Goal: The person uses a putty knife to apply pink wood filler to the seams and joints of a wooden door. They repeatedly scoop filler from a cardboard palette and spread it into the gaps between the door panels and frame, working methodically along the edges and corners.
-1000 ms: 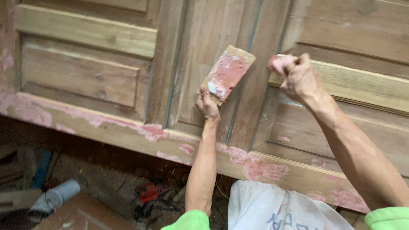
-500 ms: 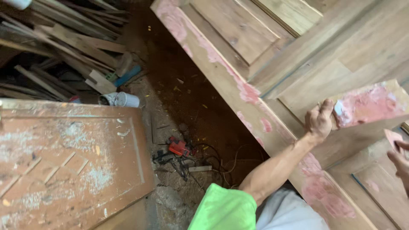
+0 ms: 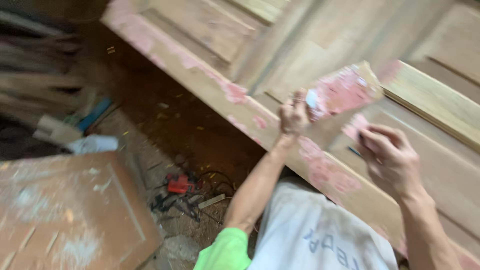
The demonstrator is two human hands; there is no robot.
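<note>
My left hand grips a small wooden board smeared with pink putty, holding it up in front of a panelled wooden door. My right hand is just below and right of the board, pinching a small pink-coated scraper by its edge. The door's lower rail carries patches of the same pink putty. The picture is blurred by motion.
A second reddish door panel lies flat at the lower left. A red power tool with cables lies on the dirt floor. A grey pipe piece and stacked timber sit at the left. A white sack is under my arms.
The view swung left to the floor and back towards the door. My right hand dropped from the door's moulding to just below the putty board, with the scraper in it.
</note>
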